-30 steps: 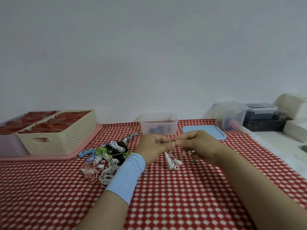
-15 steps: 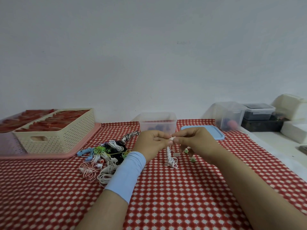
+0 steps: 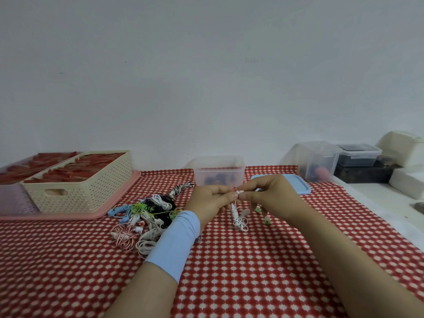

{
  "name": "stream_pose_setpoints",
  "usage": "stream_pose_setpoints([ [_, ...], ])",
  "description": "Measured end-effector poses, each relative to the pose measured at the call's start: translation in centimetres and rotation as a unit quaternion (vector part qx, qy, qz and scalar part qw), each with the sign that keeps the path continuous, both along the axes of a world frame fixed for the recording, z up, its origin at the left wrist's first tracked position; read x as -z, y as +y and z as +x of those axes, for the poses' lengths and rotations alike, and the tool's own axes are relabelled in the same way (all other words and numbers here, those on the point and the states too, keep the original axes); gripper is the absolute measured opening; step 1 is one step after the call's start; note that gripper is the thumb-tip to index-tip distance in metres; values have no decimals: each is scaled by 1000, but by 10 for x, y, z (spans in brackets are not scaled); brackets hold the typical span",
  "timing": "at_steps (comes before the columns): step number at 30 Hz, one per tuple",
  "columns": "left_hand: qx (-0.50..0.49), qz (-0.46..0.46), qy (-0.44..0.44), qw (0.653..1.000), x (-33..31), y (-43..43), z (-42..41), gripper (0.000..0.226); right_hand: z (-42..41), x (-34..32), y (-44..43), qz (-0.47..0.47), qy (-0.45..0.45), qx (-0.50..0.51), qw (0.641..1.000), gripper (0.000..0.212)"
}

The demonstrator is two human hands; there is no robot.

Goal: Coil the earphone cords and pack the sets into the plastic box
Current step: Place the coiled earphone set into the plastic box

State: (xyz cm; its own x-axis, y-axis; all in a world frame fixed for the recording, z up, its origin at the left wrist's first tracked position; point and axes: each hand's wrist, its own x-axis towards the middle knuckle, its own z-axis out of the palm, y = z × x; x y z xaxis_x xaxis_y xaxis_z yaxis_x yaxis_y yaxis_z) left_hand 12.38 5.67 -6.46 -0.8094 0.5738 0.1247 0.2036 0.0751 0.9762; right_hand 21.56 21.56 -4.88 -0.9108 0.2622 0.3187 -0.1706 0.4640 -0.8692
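Observation:
My left hand [image 3: 210,203] and my right hand [image 3: 270,195] meet above the table's middle, both pinching the top of a white earphone cord [image 3: 238,220]. The cord hangs down from my fingertips, and its loose tangle touches the cloth. Two small green earbuds [image 3: 266,220] dangle under my right hand. Behind my hands stands the clear plastic box [image 3: 219,165] with a few dark coiled sets inside. A pile of tangled earphones [image 3: 146,214] in white, black, green, blue and red lies to the left of my left wrist.
A blue lid [image 3: 300,184] lies flat beside the box. A cream basket [image 3: 80,187] on a pink tray [image 3: 124,191] fills the left. More clear containers [image 3: 316,161] and white boxes [image 3: 403,148] stand at the right, past the red checked cloth's edge.
Both hands have risen slightly, lifting the white cord so more of it hangs straight. The green earbuds have come into view under my right hand.

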Motion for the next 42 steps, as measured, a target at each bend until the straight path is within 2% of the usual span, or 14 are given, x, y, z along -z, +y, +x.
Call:
stream_pose_setpoints([
  [2, 22, 15, -15, 1000, 0, -2, 0, 11, 3, -2, 2, -65, -32, -33, 997, 12],
  [4, 53, 38, -35, 997, -1, -4, 0, 12, 5, -3, 5, -142, -71, -83, 984, 24],
  [6, 76, 47, -44, 995, -2, -5, 0, 12, 5, -4, 8, -181, -93, -113, 972, 35],
  [8, 92, 49, -50, 993, -2, -5, 0, 13, 4, -3, 9, -202, -111, -125, 965, 37],
  [12, 110, 40, -51, 992, -1, -6, 0, 10, 4, -1, 7, -197, -129, -118, 965, 28],
  [16, 121, 75, -91, 986, 0, -7, 0, 22, 4, -2, 5, -182, -106, -115, 971, 33],
  [21, 121, 67, -88, 986, 2, -6, -2, 13, 7, -6, 5, -181, -109, -114, 971, 31],
  [26, 135, 64, -86, 985, 4, -6, -1, 16, 6, -2, 3, -199, -128, -110, 965, 17],
  [33, 135, 81, -118, 981, 3, -4, -3, 15, 6, -2, 4, -227, -134, -119, 957, 25],
  [42, 132, 65, -100, 984, 6, -5, -3, 14, 2, 2, 2, -227, -154, -101, 956, 28],
])
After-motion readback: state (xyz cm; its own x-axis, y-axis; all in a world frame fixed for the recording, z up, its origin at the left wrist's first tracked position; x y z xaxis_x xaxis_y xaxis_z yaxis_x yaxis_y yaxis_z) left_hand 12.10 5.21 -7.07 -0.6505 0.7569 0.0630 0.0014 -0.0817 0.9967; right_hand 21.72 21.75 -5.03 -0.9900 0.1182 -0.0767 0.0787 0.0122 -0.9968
